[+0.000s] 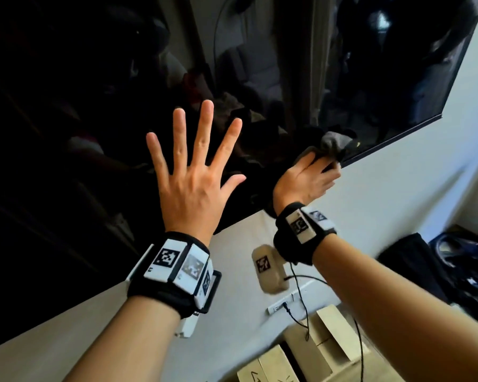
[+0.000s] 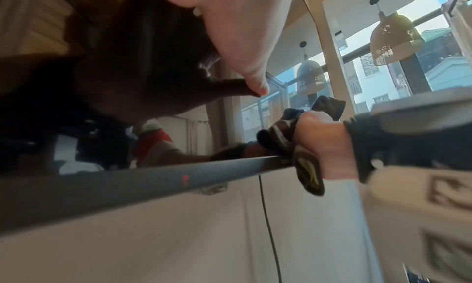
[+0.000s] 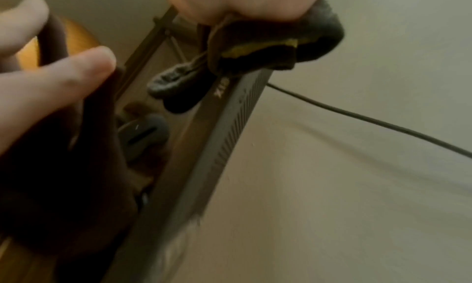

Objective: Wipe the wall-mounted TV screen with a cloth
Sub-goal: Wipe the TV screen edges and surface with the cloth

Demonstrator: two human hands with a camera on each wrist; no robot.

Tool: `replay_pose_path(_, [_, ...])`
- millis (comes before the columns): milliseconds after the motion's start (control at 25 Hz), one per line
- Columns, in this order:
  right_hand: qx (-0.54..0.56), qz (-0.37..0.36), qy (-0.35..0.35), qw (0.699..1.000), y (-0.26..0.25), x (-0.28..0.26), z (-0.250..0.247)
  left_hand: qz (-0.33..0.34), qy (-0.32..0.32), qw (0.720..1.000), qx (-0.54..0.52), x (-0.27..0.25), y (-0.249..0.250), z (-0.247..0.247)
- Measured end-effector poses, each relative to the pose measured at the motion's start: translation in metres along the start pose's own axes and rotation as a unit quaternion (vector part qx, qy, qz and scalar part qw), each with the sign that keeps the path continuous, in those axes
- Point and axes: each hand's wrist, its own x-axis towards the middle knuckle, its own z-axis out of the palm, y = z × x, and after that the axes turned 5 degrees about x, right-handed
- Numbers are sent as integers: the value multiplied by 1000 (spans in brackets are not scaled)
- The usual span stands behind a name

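The black TV screen [image 1: 287, 64] hangs on the pale wall and fills the upper head view, reflecting the room. My left hand [image 1: 193, 166] lies flat on the glass with its fingers spread. Further right, my right hand [image 1: 309, 177] grips a bunched dark grey cloth [image 1: 331, 146] with a yellow mark and holds it against the screen's bottom edge. In the left wrist view the cloth [image 2: 283, 138] wraps over the grey bezel [image 2: 153, 184]. The right wrist view shows the cloth [image 3: 275, 51] on the bezel [image 3: 224, 138], with the left hand's fingers [image 3: 63, 77] at the left.
A black cable [image 1: 301, 296] hangs down the wall below the TV. A beige wall fixture with a marker tag [image 1: 269, 268] sits under my right wrist. Cardboard boxes [image 1: 309, 351] stand below, and dark bags and cords [image 1: 458, 260] lie at the right.
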Motion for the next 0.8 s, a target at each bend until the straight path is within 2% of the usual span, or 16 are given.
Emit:
replay_pose_path(80, [-16, 37, 63, 997, 2, 33, 3, 5, 3, 1000, -2, 1, -2, 0])
replay_pose_path(160, [-34, 52, 85, 994, 6, 49, 1, 3, 6, 1000, -10, 1, -3, 1])
replay_pose_path(200, [-16, 37, 75, 996, 4, 37, -1, 4, 7, 1000, -13, 1, -3, 1])
replay_pose_path(280, [25, -4, 29, 999, -1, -20, -2, 6, 3, 1000, -18, 0, -3, 1])
replay_pose_path(360, [17, -44, -30, 998, -7, -79, -2, 10, -4, 1000, -27, 1, -4, 0])
replay_pose_path(400, [11, -52, -47, 997, -8, -91, -3, 15, -4, 999, -32, 1, -6, -1])
replay_pose_path(480, [23, -40, -25, 999, -7, -71, -2, 32, 13, 998, -46, -5, -15, -3])
replay_pose_path(560, [16, 4, 22, 1000, -4, -39, -1, 36, 26, 997, -58, -18, -38, -6])
replay_pose_path(640, [14, 24, 37, 999, -8, -39, -3, 19, 15, 998, -58, -36, -72, -8])
replay_pose_path(800, [2, -39, -67, 997, -24, -164, -2, -43, -26, 999, -17, -74, -138, -20])
